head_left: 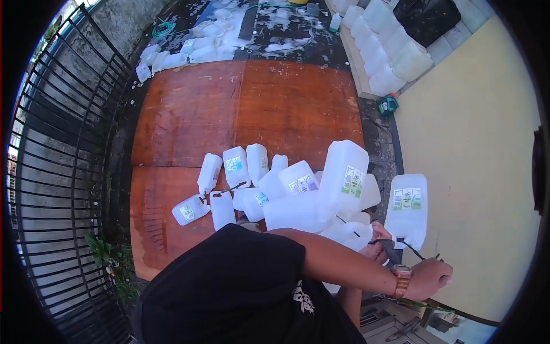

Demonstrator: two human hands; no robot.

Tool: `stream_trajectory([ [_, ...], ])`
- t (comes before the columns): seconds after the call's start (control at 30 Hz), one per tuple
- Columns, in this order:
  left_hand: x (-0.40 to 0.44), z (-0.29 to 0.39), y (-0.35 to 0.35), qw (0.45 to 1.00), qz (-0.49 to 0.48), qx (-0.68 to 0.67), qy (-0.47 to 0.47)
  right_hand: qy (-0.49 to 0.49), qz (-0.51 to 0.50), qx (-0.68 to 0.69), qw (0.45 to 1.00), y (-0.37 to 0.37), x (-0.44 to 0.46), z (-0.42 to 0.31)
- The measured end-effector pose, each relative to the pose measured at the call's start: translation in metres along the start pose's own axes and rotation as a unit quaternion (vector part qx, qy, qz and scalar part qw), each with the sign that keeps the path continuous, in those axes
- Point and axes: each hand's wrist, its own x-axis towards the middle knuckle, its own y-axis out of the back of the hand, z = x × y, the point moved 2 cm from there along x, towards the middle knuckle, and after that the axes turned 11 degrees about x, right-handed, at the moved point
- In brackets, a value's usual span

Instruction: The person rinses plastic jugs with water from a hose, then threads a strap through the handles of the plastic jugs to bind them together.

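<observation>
My left hand, at the end of the arm with a wristwatch, is closed around a thin black cord. The cord runs to the handle of an upright white jug with a green label. Partly behind my left forearm, my right hand has its fingers curled at a dark grey band; what they grip is unclear. Beside it lies a translucent jug. A large jug with a green label leans among several others to the left.
Smaller jugs lie on reddish-brown boards. A black metal fence runs along the left. Foam and more jugs are at the back. A pale yellow wall and a green bottle are on the right.
</observation>
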Motion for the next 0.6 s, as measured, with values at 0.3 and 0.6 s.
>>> stream_trajectory([
  [0.3,-0.01,-0.017,0.001,0.994,-0.028,0.106,-0.007,-0.028,-0.235,-0.435,0.869,0.018,0.023,0.012],
  [0.6,-0.131,-0.163,0.209,0.968,-0.146,0.042,0.2,-0.34,0.106,0.342,0.87,0.044,0.049,0.097],
])
